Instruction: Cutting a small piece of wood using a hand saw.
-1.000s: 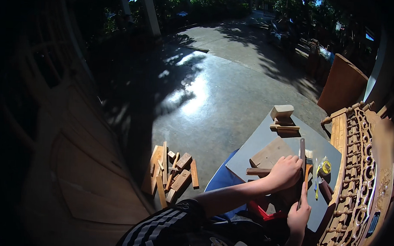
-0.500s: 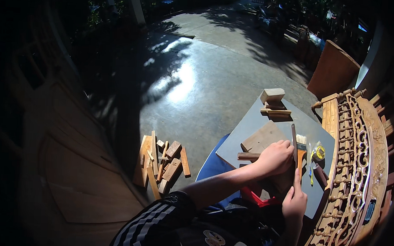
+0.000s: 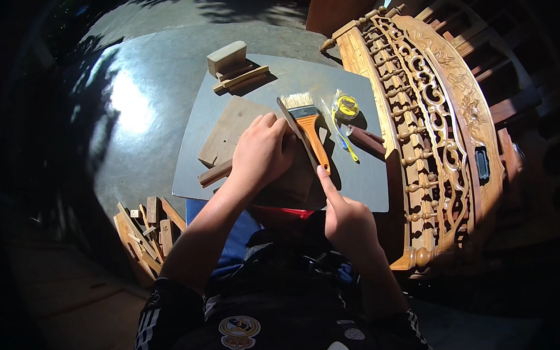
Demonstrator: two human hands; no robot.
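My left hand (image 3: 262, 151) is closed, knuckles up, over a flat brown wooden board (image 3: 227, 129) on the grey tabletop; what its fingers grip is hidden. A long, thin, dark blade-like tool (image 3: 298, 130) slants past its thumb side. My right hand (image 3: 352, 224) is closed at the tool's near end, index finger stretched along it; the handle is out of sight. Just right of the tool lies a wide paintbrush (image 3: 311, 128) with pale bristles and an orange handle. A brown wooden strip (image 3: 215, 173) sticks out left of my left wrist.
On the grey table (image 3: 283, 76) are a wooden block (image 3: 227, 58), a grooved piece (image 3: 241, 80), a yellow tape measure (image 3: 347, 106), a yellow-handled small brush (image 3: 348, 143) and a dark wooden piece (image 3: 365, 141). A carved wooden bench (image 3: 427, 112) borders the right; wood offcuts (image 3: 152, 223) lie at lower left.
My view has swung right, so the table sits further left in it. Compared with the paintbrush, the dark tool has slid back toward me. Both hands keep their grip.
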